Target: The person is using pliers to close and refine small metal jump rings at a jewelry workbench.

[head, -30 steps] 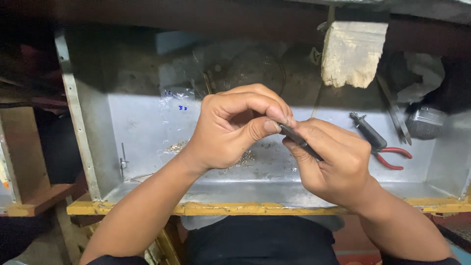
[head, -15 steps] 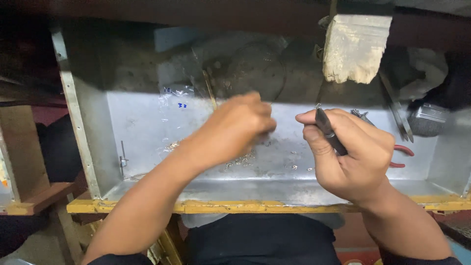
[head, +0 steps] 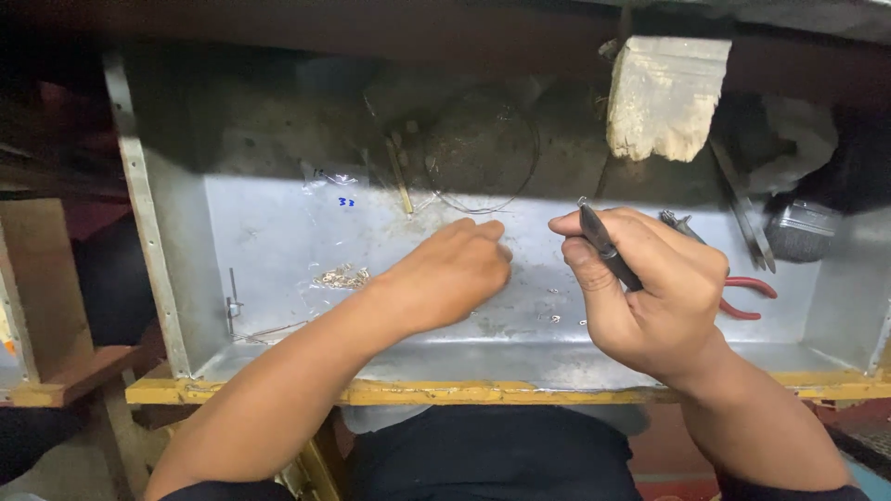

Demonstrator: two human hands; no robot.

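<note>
The right hand [head: 654, 288] is closed around a slim dark tool [head: 608, 246], gripped between thumb and fingers so that its metal tip points up and to the far left. The left hand [head: 455, 269] lies knuckles up, low over the floor of a shiny metal tray [head: 269, 250], its fingers curled down towards the sheet; whether they pinch anything cannot be told, since the back of the hand hides the fingertips. The two hands are near each other but apart.

Just beyond the right hand, partly hidden by it, red-handled pliers [head: 742, 297] lie on the tray. To the left of the left hand sits a small heap of pale metal bits [head: 343, 276], and a few more specks [head: 552, 318] lie between the hands. Farther back a thin wire loop [head: 483, 153] rests in shadow, with a clear plastic bag [head: 334, 181] to its left. A pale worn wooden block [head: 664, 93] juts down at the far right. The tray's near edge is a yellow strip [head: 418, 391].
</note>
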